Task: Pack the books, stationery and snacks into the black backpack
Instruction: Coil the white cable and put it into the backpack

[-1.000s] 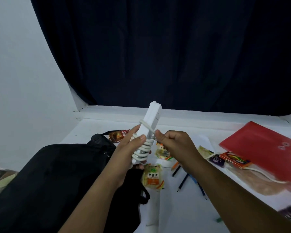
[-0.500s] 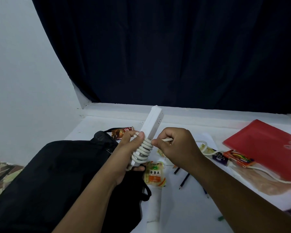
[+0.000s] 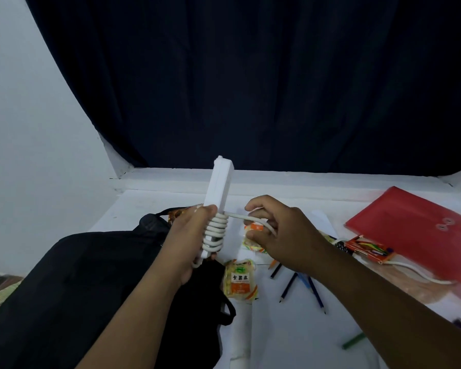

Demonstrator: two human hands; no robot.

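The snack packet (image 3: 239, 282) bore three Chinese characters on its white label; they were too blurred to be read.

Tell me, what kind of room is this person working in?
Probably a home or study room: a white table strewn with pencils, a red folder and snack packets, a dark curtain behind, a black backpack being packed.
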